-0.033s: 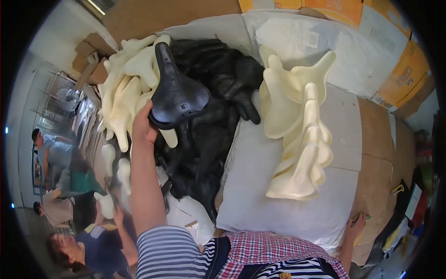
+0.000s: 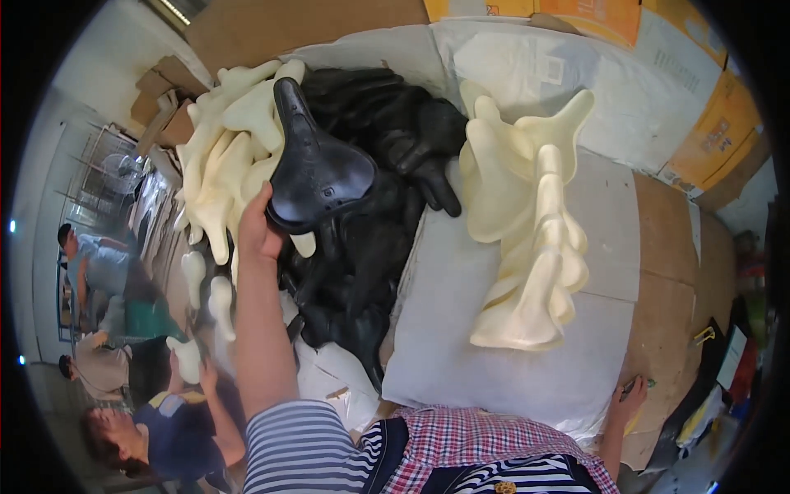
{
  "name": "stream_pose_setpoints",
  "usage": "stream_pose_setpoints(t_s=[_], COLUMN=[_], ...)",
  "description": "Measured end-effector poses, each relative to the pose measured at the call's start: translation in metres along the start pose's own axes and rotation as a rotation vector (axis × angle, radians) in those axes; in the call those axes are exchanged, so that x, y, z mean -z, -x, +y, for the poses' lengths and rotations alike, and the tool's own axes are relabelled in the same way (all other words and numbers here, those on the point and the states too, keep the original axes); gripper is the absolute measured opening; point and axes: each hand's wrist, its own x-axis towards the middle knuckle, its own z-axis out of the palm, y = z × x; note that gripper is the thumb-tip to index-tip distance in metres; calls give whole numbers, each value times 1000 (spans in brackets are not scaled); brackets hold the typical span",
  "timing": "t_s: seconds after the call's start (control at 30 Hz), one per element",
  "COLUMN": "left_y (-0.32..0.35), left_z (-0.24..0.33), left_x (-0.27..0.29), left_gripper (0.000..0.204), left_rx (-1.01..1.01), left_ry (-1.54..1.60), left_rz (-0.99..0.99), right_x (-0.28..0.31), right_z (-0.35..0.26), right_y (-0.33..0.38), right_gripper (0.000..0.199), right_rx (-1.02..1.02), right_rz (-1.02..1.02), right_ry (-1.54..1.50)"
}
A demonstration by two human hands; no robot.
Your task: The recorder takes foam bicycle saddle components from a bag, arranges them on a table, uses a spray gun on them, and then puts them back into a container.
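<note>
My left hand (image 2: 262, 229) grips a black bicycle saddle (image 2: 319, 177) by its wide rear edge, fingers hidden beneath it. Its narrow nose points away from me, and its smooth top faces up. Behind and below it lies a heap of black saddles (image 2: 362, 255). To its left is a pile of cream-coloured saddle pieces (image 2: 226, 165). My right hand (image 2: 632, 397) is low at the right, by the cardboard edge, its fingers closed round a small dark object too small to name. A nested row of cream saddle pieces (image 2: 535, 272) stands between the two hands' sides.
Grey-white sheeting (image 2: 461, 329) covers the work surface, with brown cardboard (image 2: 666, 321) along its right. Yellow and white cartons (image 2: 716, 123) line the back. At the left, a person in dark blue (image 2: 177, 436) holds a cream piece (image 2: 188, 361); two more people are behind.
The black saddle and my left hand have shifted very slightly to the right and toward me. My right hand stays in place.
</note>
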Motion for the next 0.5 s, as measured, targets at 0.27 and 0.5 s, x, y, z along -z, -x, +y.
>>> stream_pose_setpoints(t_s=[0.27, 0.5], left_y=[106, 160], left_z=[-9, 5], left_x=[46, 27], left_gripper=[39, 66], left_rx=[-66, -282], left_ry=[122, 53], left_rz=[127, 359], right_x=[9, 26], right_z=[24, 25], right_y=[29, 27], right_gripper=[80, 77], right_rx=[64, -48], right_rz=[-94, -172], right_ry=[-115, -72])
